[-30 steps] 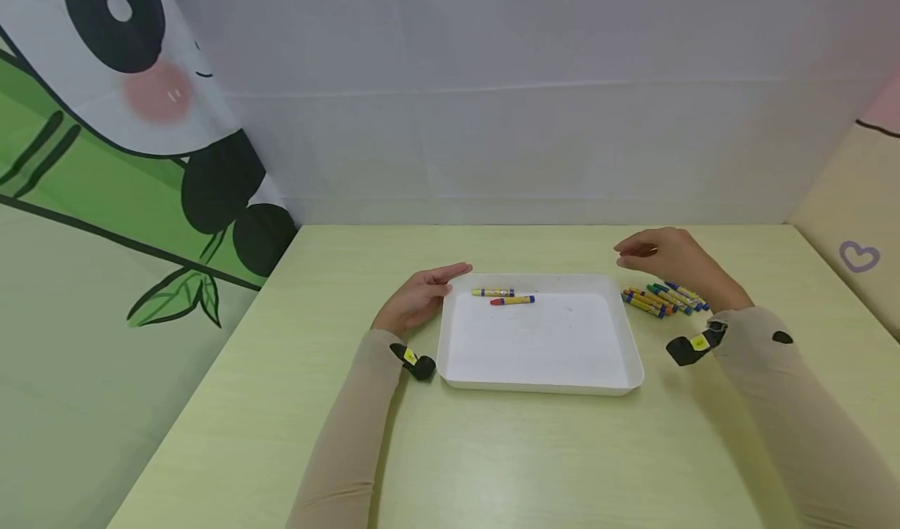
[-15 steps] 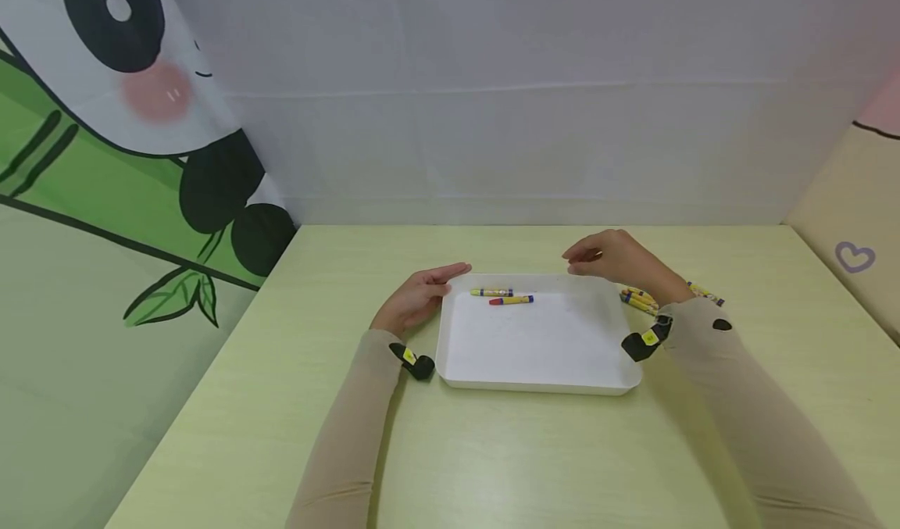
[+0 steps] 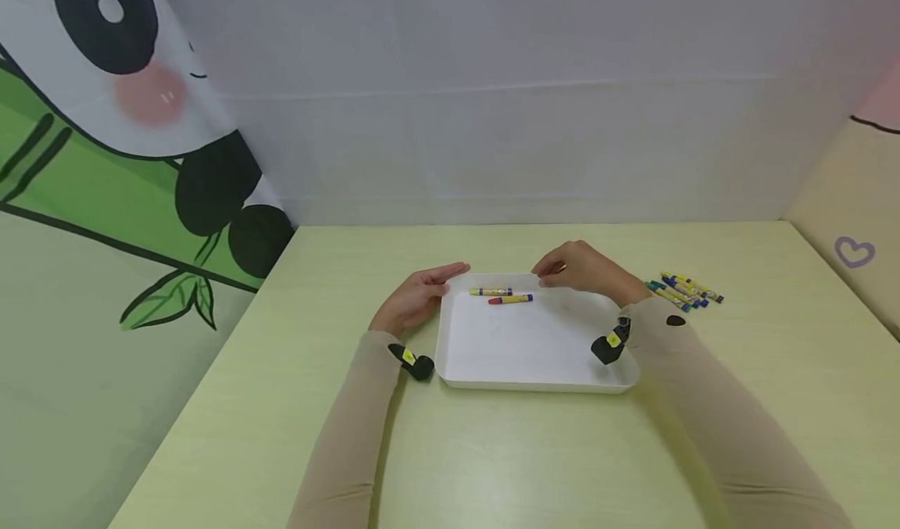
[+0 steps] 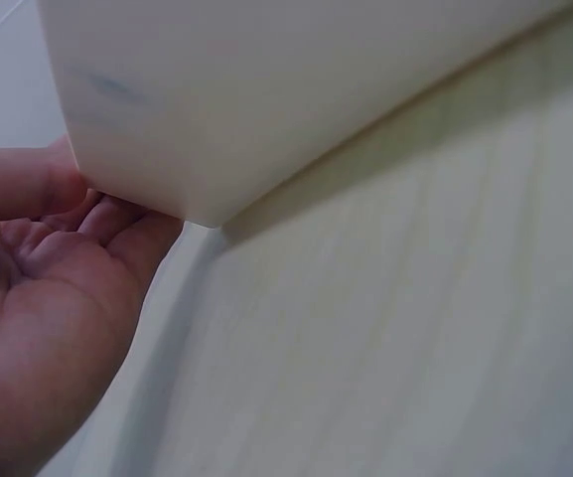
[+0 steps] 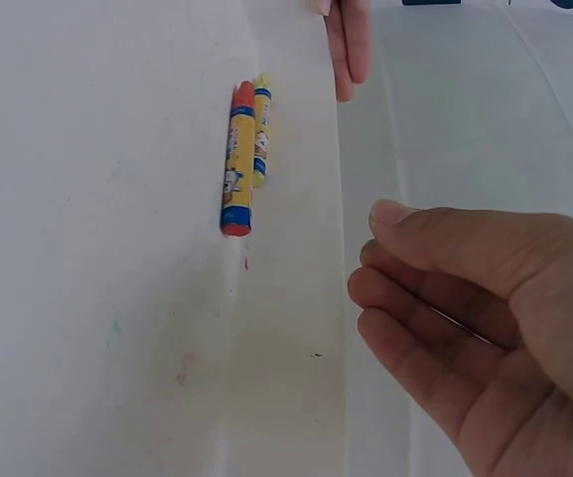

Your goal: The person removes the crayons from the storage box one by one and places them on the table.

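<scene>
A white tray (image 3: 536, 343) lies on the pale green table (image 3: 492, 451). At its far end lie a yellow crayon (image 3: 491, 291) and a red crayon (image 3: 511, 299); the right wrist view shows the red crayon (image 5: 237, 164) and the yellow crayon (image 5: 260, 134) side by side. My left hand (image 3: 419, 294) rests against the tray's far left corner, and in the left wrist view its fingers (image 4: 97, 224) touch the tray wall (image 4: 266, 89). My right hand (image 3: 580, 271) hovers over the tray's far edge, just right of the crayons. Its fingers (image 5: 415, 298) are loosely curled, and whether they hold anything is hidden.
Several loose crayons (image 3: 683, 290) lie in a pile on the table, right of the tray. A grey wall stands behind the table, with a panda banner (image 3: 105, 123) along the left side. Black wrist cameras (image 3: 608, 345) sit on both sleeves.
My right hand has moved left from above the crayon pile to the tray's far edge. The left hand, the tray and its two crayons have stayed put.
</scene>
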The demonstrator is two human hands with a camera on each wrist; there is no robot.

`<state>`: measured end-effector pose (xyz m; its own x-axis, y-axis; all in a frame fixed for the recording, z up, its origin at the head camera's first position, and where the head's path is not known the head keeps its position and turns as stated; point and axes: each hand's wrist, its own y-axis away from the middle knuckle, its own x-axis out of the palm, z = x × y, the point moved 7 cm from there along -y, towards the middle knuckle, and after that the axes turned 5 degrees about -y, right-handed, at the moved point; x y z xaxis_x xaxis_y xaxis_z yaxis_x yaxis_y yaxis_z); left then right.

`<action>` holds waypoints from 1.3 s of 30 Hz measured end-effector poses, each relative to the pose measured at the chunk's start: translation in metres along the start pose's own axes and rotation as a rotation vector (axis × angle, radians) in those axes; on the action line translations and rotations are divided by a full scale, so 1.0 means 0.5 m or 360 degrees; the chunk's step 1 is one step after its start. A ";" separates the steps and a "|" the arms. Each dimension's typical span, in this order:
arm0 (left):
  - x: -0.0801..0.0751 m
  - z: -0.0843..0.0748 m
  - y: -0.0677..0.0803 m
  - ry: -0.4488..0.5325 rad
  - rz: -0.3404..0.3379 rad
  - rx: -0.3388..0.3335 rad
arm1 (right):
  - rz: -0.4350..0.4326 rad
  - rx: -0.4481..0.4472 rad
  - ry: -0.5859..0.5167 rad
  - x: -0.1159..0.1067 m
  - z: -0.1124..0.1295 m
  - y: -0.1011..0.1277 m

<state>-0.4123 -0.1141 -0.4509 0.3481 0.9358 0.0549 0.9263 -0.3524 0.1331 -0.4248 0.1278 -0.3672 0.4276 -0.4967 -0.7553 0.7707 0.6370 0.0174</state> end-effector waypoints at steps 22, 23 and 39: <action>0.003 -0.003 0.013 0.0025 0.0078 0.0016 | 0.0104 0.0107 0.0058 0.081 -0.005 -0.023; 0.002 -0.003 0.013 0.0028 0.0074 0.0012 | 0.0109 0.0103 0.0061 0.083 -0.006 -0.023; -0.001 -0.004 0.018 -0.0022 0.0057 0.0027 | 0.0058 0.0049 0.0138 0.105 0.005 -0.016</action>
<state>-0.4045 -0.1176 -0.4478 0.3831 0.9226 0.0455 0.9154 -0.3858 0.1147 -0.4076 0.0950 -0.4053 0.4142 -0.4198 -0.8076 0.7701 0.6346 0.0650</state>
